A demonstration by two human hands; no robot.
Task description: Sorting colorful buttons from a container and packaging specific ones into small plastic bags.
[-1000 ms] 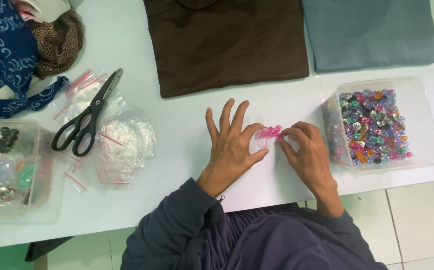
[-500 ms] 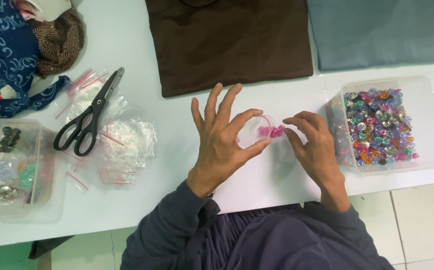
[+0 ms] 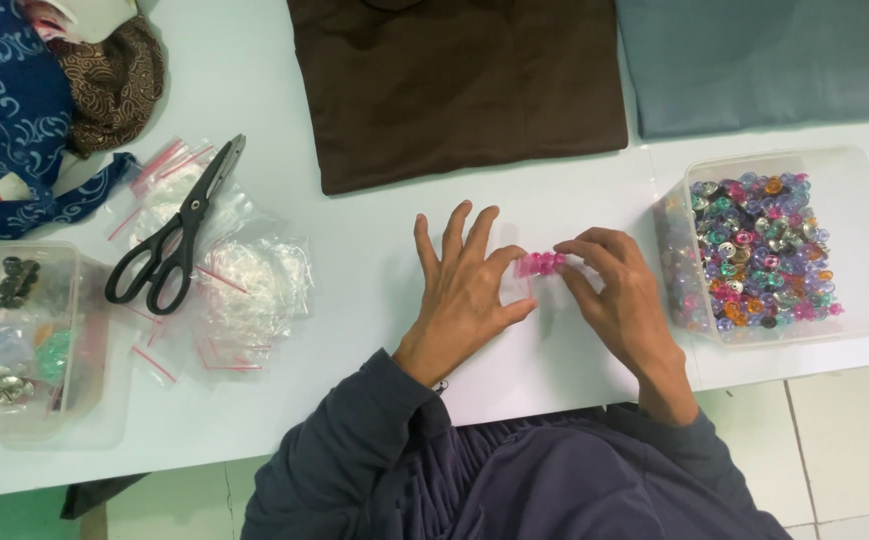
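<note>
1. Hands meet at the middle of the white table [image 3: 355, 250]: the left hand [image 3: 465, 290] lies spread, fingers splayed wide, its forefinger and thumb touching a small clear bag of pink beads [image 3: 540, 264]
2. Right hand [image 3: 620, 295] is curled, its fingertips pinching the bag's other end just above the tabletop
3. Clear plastic tub [image 3: 860, 240] of mixed coloured beads stands just right of that hand
4. Black scissors [image 3: 175, 245] rest on a heap of empty zip bags [image 3: 255, 290] to the left
5. Brown cloth [image 3: 455, 80] and grey-blue cloth [image 3: 755, 60] lie folded at the far edge
</note>
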